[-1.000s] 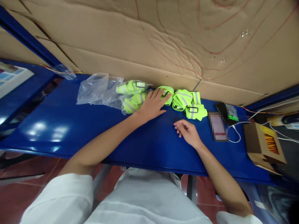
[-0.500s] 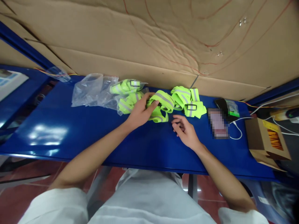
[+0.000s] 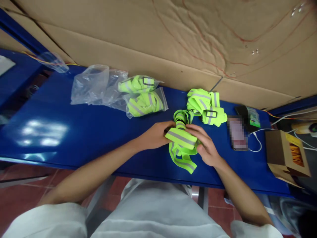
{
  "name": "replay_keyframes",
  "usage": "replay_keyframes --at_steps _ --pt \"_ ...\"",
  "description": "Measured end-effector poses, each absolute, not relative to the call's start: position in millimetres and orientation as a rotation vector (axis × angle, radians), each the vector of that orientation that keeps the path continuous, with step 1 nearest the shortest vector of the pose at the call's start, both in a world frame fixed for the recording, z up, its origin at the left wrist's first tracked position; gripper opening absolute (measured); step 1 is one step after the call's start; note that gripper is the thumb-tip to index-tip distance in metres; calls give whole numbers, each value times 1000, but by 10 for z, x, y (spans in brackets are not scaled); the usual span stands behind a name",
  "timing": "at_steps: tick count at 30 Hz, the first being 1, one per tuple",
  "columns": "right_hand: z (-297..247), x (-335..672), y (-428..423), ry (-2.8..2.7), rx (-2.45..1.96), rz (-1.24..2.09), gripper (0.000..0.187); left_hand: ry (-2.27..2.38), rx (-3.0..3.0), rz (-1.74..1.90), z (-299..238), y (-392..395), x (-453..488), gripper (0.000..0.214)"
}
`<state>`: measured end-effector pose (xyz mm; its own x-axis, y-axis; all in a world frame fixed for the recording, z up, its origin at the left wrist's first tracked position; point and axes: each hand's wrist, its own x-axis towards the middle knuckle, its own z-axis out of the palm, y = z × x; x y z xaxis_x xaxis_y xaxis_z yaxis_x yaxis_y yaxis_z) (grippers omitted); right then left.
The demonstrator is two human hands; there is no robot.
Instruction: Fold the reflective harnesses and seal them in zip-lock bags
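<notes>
Both hands are on a neon-yellow reflective strap point(image 3: 182, 138) with a grey stripe, folded in loops at the middle of the blue table. My left hand point(image 3: 158, 135) grips its left side; the fingertips are partly hidden behind the folds. On the right side, my right hand point(image 3: 206, 147) holds the loops between thumb and fingers. A loose end hangs toward the table's front edge. Behind, a second bundle of reflective straps point(image 3: 199, 99) with a black buckle lies unbagged. To the left rest two bagged straps, one point(image 3: 137, 84) behind the other point(image 3: 146, 104), in clear zip bags.
Clear plastic bags point(image 3: 90, 86) lie at the back left. On the right are a phone point(image 3: 238, 134) with a white cable, a black item point(image 3: 241, 114) and an open cardboard box point(image 3: 279, 152). A cardboard panel point(image 3: 111, 46) with red wires stands behind the blue table point(image 3: 94, 132).
The strap under my left hand has come forward and right, away from the bagged straps. My right hand has closed on it too. The view has shifted slightly.
</notes>
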<state>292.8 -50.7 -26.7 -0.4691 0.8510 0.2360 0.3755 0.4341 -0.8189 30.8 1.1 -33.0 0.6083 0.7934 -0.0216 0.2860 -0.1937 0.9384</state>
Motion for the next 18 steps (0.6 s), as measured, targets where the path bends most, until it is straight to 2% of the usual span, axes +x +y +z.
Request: replay_keyframes --at_steps 3,6,8,10,13,15,18 --pt "-217 2891 -561 -2189 -966 935 57 1080 2212 897 -312 -67 316 60" --pt "-236 2849 -600 -2058 -991 1010 50 894 2603 729 -313 -133 311 70" --pt "-264 2827 -599 -1841 -1066 1076 38 874 2588 649 -329 -156 305 70" --pt "-289 2820 -570 -1655 -1156 1069 30 949 2380 729 -335 -157 308 58" --pt "-307 2841 -501 -1674 -1289 858 23 1074 1837 875 -283 -115 336 36" --pt "-313 2861 -467 -1828 -1340 693 28 1054 1383 944 -227 -72 365 38" --pt "-322 2864 -462 -1971 -1379 482 49 898 823 897 -181 -24 396 46"
